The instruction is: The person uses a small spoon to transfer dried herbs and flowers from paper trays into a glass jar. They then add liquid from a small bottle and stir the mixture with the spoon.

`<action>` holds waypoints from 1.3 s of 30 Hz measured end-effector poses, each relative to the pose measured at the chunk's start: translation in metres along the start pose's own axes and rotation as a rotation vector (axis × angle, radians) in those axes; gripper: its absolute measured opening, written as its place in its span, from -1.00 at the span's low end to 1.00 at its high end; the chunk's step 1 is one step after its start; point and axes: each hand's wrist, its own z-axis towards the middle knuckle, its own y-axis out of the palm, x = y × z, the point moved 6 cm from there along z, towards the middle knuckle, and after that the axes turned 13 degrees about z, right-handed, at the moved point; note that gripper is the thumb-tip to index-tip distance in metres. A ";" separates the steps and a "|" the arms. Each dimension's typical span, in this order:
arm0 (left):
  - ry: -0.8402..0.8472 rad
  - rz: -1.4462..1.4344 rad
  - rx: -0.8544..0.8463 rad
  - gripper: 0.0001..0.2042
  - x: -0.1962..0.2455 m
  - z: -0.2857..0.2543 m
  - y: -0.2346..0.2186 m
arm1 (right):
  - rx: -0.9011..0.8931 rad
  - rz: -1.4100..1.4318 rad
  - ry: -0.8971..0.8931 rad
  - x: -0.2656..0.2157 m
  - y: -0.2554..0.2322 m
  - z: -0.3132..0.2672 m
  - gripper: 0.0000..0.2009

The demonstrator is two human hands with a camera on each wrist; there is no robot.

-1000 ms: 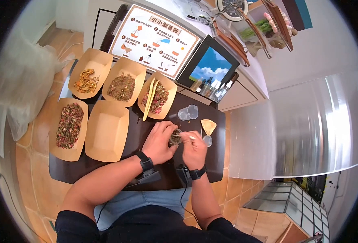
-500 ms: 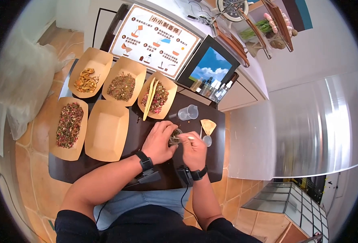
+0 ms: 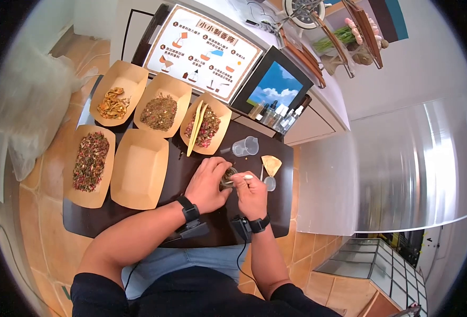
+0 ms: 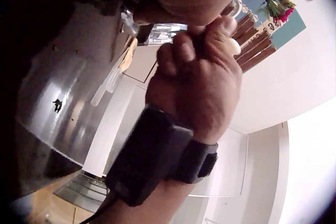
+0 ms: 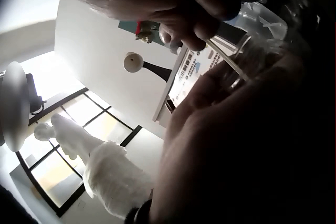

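My left hand (image 3: 207, 182) grips a small clear jar (image 3: 227, 178) on the dark table, its fingers wrapped round the side. Dark dried bits show inside the jar. My right hand (image 3: 253, 198) is at the jar's right side and pinches a thin stick with a pale rounded end (image 3: 248, 177). In the right wrist view the thin stick (image 5: 227, 58) slants down from the fingers into the jar's mouth. Seen from the left wrist, the right hand has its fingers curled, with the pale end (image 4: 235, 47) poking out beside the thumb.
Paper trays of dried plants stand left, with one bare tray (image 3: 139, 171) nearest. Yellow tongs (image 3: 195, 129) lie across the petal tray. Behind the hands is a clear measuring cup (image 3: 245, 147); rightward lie a folded tan filter (image 3: 271, 165) and a small clear round container (image 3: 269, 183).
My right hand has shifted slightly left, closer over the jar, and the stick's pale end has tilted and moved with it. The left hand stays in place around the jar.
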 end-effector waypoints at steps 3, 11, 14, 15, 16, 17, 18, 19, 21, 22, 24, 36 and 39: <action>-0.002 0.001 -0.005 -0.40 0.001 0.002 -0.001 | 0.122 0.044 -0.006 0.001 -0.007 0.000 -0.82; -0.003 0.007 -0.001 -0.38 -0.001 -0.001 -0.001 | 0.136 0.125 0.072 -0.004 -0.008 -0.004 -0.82; 0.011 0.008 -0.006 -0.36 0.000 -0.001 0.004 | -0.034 -0.068 0.007 -0.002 0.004 0.001 -0.80; 0.019 0.020 -0.001 -0.36 -0.001 -0.001 0.004 | -0.023 -0.122 -0.026 -0.011 0.006 0.002 -0.81; 0.025 0.035 0.009 -0.35 -0.002 0.000 0.003 | -0.022 -0.122 -0.030 -0.014 0.006 0.002 -0.81; 0.024 0.038 0.014 -0.35 -0.003 0.001 0.002 | 0.016 -0.093 -0.060 -0.018 0.004 0.002 -0.83; 0.012 0.023 0.004 -0.35 -0.002 0.001 0.001 | 0.053 -0.064 -0.085 -0.020 0.002 0.001 -0.84; 0.000 0.005 -0.009 -0.35 -0.001 0.000 0.001 | 0.050 -0.063 -0.081 -0.019 0.004 0.001 -0.84; 0.009 0.014 0.001 -0.36 -0.002 0.000 0.003 | -0.042 -0.159 -0.097 -0.021 0.011 0.001 -0.85; 0.019 0.025 0.012 -0.36 -0.002 0.000 0.003 | -0.037 -0.160 -0.098 -0.025 0.011 -0.001 -0.85; 0.015 0.013 0.006 -0.36 -0.001 0.001 0.002 | 0.112 -0.244 -0.234 -0.045 0.006 -0.003 -0.86; 0.015 0.009 0.000 -0.35 0.000 -0.001 0.003 | 0.122 -0.307 -0.226 -0.032 0.004 0.000 -0.86; 0.013 0.013 0.014 -0.36 -0.003 -0.001 0.001 | 0.180 -0.310 -0.264 -0.049 0.003 -0.002 -0.85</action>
